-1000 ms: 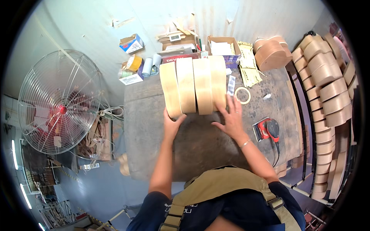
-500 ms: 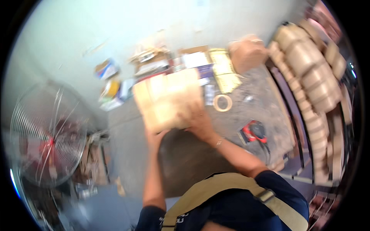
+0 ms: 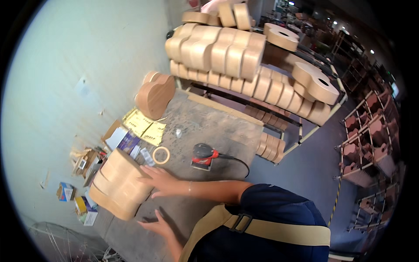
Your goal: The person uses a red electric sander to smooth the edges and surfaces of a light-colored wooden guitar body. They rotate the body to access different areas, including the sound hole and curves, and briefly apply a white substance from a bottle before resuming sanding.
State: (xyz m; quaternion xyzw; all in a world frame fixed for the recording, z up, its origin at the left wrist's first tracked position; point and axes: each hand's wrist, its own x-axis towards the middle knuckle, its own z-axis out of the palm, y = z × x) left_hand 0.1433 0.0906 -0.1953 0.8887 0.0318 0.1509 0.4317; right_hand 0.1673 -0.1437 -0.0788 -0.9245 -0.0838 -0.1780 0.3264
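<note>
A bundle of pale wooden curved-sided instrument bodies (image 3: 116, 183) stands on the grey worktable (image 3: 207, 107) at the lower left. My right hand (image 3: 161, 181) has its fingers spread, their tips touching the right side of this bundle. My left hand (image 3: 155, 225) is just in front of the bundle, a little apart from it, thumb and fingers open with nothing between them. A red-and-black corded sander (image 3: 201, 161), a roll of pale tape (image 3: 161, 160) and yellow paper sheets (image 3: 139, 131) lie beyond my hands.
A darker wooden body (image 3: 155, 98) stands at the table's back. Beside the table, a wheeled rack (image 3: 314, 131) holds several pale bodies (image 3: 235, 52). Further racks (image 3: 366, 139) stand to the right. Small boxes (image 3: 66, 191) line the wall side; a wire fan guard (image 3: 56, 244) shows at lower left.
My view has swung to the right, showing more of the racks. My left hand has come away from the bundle's near edge; my right hand remains on it.
</note>
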